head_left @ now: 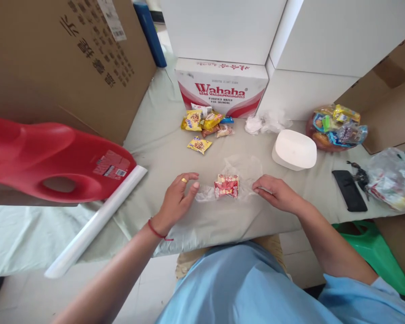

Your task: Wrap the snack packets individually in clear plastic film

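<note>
A sheet of clear plastic film [248, 180] lies crumpled on the cloth in front of me. On it rest small red-and-cream wrapped snack packets [227, 189]. My left hand [179, 198], with a ring and a red string bracelet, is at the film's left end. Its thumb and forefinger are apart, and the thumb tip is close to or touching the film. My right hand [276, 191] is closed in a pinch on the film's right edge. Behind the film lies a single yellow snack packet [199, 145], with a pile of mixed snack packets [207, 120] farther back.
A white plastic container [294, 150] stands at right, with crumpled clear bags [268, 123] behind it. Farther right are a bowl of snacks [335, 128] and a black phone-like item [349, 190]. At left are a red jug [57, 157] and a film roll [96, 222]. A Wahaba-style carton [222, 90] borders the back.
</note>
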Demonstrator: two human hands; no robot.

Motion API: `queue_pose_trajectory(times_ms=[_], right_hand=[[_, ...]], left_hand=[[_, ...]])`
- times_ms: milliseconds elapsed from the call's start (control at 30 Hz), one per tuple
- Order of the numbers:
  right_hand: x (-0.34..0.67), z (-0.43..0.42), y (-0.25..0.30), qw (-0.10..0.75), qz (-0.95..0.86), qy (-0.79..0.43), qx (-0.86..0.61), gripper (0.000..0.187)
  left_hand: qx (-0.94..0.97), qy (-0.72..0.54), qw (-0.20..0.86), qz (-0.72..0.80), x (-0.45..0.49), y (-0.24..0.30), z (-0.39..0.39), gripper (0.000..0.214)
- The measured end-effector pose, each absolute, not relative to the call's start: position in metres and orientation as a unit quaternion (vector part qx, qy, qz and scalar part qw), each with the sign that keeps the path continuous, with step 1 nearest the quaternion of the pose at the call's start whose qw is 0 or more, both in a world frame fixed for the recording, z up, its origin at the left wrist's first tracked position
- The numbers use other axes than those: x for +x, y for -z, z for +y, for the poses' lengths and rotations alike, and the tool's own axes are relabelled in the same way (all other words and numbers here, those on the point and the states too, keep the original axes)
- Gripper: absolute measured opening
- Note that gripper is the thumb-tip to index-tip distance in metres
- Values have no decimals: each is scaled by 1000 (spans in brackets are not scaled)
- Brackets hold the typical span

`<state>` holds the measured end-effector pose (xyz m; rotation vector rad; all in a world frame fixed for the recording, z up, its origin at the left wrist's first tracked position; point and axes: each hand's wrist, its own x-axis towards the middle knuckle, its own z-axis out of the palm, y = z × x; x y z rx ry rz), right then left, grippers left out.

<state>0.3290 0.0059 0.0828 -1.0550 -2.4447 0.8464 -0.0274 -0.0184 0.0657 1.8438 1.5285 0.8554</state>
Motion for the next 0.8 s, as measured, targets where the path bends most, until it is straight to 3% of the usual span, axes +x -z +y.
queue_pose_trajectory(times_ms=[200,333,400,467,533,600,700,800], right_hand=[[334,-5,-76,179,-851,-304,-389,19],[336,-13,-71,177,-845,-306,-401,21],[337,-16,-68,179,-844,-305,-404,22],[337,-19,-66,185,-842,-305,-405,23],[339,-21,-63,192,-840,-304,-406,22],[342,-23,-60,199,-840,-299,-407,21],[345,-26,-53,208,-840,-292,-408,20],[343,-29,-47,216,-838,-294,-406,20]], left_hand=[[650,-310,351,599,-3,-67,-8,55],[719,-289,265,574,11,-64,-3,20],[758,-239,242,556,21,-65,-5,57],[779,-174,235,555,29,-64,-8,76],[774,-151,260,557,30,-64,-9,66],[745,-180,302,566,28,-63,-7,37],[703,-223,279,615,26,-67,-3,60],[740,-191,175,620,39,-73,-3,42]])
